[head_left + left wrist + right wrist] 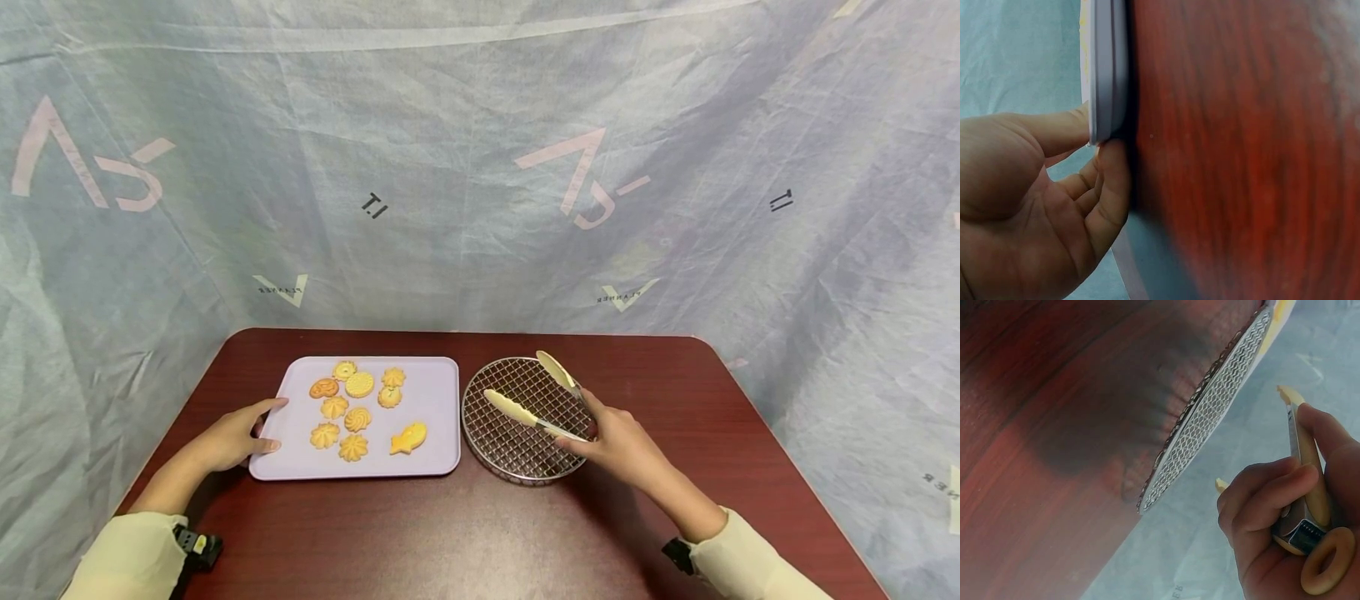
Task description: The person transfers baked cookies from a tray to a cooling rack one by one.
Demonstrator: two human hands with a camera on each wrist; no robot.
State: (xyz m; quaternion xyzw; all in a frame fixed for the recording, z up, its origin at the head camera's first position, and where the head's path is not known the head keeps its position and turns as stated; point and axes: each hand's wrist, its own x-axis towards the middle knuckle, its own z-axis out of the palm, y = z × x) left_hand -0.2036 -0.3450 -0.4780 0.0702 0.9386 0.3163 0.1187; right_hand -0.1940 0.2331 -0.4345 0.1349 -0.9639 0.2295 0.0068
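My left hand (231,435) grips the left edge of a pale lilac tray (435,375), thumb over the rim and fingers at its underside in the left wrist view. Several golden cookies (353,447) lie on the tray's left and middle parts, and a yellow fish-shaped cookie (408,438) lies at its lower right. In my right hand (622,446) is a pair of tongs (513,410) with cream tips, spread apart above a round wire rack (517,458). A ring at the tongs' handle end (1329,561) shows near the palm in the right wrist view.
The tray and rack stand side by side on a dark red wooden table (420,542) with rounded far corners. Grey printed cloth (465,167) hangs behind and on both sides of it. A dark strapped device (198,548) sits at the left wrist.
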